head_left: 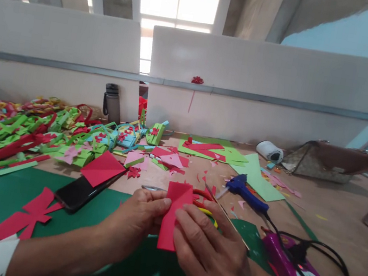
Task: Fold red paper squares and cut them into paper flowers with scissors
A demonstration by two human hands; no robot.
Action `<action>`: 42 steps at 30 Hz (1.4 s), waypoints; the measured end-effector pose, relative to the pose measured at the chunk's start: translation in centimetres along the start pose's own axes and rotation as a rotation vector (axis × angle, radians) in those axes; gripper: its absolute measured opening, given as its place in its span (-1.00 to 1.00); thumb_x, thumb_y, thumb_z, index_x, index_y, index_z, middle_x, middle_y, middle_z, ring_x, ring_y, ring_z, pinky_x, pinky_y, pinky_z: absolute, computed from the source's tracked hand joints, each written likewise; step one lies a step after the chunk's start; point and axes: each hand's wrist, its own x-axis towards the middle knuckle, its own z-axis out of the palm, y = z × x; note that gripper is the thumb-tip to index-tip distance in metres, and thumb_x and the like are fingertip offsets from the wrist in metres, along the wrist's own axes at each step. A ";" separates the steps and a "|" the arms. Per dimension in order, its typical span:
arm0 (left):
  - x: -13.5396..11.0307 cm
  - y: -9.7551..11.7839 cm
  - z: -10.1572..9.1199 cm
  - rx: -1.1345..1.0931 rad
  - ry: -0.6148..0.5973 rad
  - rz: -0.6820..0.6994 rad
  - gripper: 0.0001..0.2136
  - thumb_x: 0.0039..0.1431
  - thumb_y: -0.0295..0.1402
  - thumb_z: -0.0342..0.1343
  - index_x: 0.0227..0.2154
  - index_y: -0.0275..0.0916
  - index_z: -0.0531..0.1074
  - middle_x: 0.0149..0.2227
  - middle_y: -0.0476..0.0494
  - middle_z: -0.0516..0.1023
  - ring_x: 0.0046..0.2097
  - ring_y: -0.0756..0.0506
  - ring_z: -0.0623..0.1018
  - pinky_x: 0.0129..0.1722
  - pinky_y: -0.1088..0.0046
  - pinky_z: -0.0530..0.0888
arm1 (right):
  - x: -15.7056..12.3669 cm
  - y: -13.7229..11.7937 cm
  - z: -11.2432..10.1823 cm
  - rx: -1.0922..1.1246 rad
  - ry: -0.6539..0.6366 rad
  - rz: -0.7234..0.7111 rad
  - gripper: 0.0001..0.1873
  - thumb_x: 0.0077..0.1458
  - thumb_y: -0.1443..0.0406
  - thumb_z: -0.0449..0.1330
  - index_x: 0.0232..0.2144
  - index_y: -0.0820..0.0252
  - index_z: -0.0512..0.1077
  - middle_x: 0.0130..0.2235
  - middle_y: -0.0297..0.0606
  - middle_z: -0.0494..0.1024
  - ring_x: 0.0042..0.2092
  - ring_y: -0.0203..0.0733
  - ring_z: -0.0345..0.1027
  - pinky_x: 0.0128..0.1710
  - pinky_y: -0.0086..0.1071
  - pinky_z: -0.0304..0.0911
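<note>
Between my two hands, in the middle of the head view, is a folded piece of red paper held upright. My left hand pinches its left edge between thumb and fingers. My right hand has its fingers closed over the right side of the paper. Just behind the paper lie scissors with red and yellow handles, partly hidden by the paper and my right hand. A red paper square rests on a black phone to the left. Nearer me lies a cut red paper shape.
A heap of coloured paper pieces covers the left side, with a bottle behind it. To the right are a blue glue gun, a magenta power strip with black cables, and a handbag. Green sheets lie at the back.
</note>
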 end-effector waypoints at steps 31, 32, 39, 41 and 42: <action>-1.1 0.2 0.8 0.386 -0.021 -0.034 -0.75 0.09 -0.25 0.16 -0.24 -0.28 0.57 -0.34 -0.15 0.63 -0.29 -0.08 0.57 -0.28 0.46 0.45 | 0.8 0.5 0.4 0.730 0.159 0.932 -0.83 0.01 0.44 0.24 -0.59 0.18 0.46 -0.38 -0.32 0.52 -0.30 -0.26 0.42 -0.22 -0.42 0.26; -1.1 0.2 0.9 0.371 -0.026 -0.031 -0.75 0.07 -0.24 0.17 -0.24 -0.28 0.57 -0.33 -0.15 0.63 -0.28 -0.08 0.57 -0.27 0.46 0.45 | 0.8 0.6 0.4 0.723 0.163 0.925 -0.82 0.00 0.45 0.24 -0.59 0.18 0.46 -0.41 -0.33 0.52 -0.33 -0.28 0.42 -0.25 -0.44 0.27; -1.1 0.5 0.6 0.363 -0.036 0.011 -0.74 0.02 -0.23 0.23 -0.26 -0.28 0.56 -0.34 -0.13 0.61 -0.29 -0.06 0.56 -0.30 0.49 0.47 | 0.9 0.6 0.5 0.719 0.146 0.911 -0.83 -0.02 0.47 0.25 -0.58 0.17 0.45 -0.36 -0.33 0.52 -0.27 -0.27 0.43 -0.21 -0.44 0.27; -1.1 0.5 0.3 0.340 -0.032 -0.006 -0.74 0.04 -0.26 0.21 -0.23 -0.30 0.54 -0.34 -0.15 0.61 -0.32 -0.06 0.55 -0.32 0.49 0.47 | 0.7 0.5 0.4 0.700 0.146 0.884 -0.84 0.00 0.47 0.25 -0.55 0.16 0.46 -0.28 -0.31 0.49 -0.20 -0.25 0.41 -0.16 -0.42 0.26; -1.0 0.4 0.1 0.310 -0.026 -0.016 -0.74 0.05 -0.28 0.21 -0.21 -0.30 0.53 -0.35 -0.15 0.60 -0.34 -0.05 0.55 -0.34 0.50 0.46 | 0.6 0.4 0.3 0.685 0.155 0.847 -0.85 0.02 0.46 0.25 -0.51 0.15 0.47 -0.22 -0.30 0.47 -0.14 -0.23 0.39 -0.12 -0.41 0.24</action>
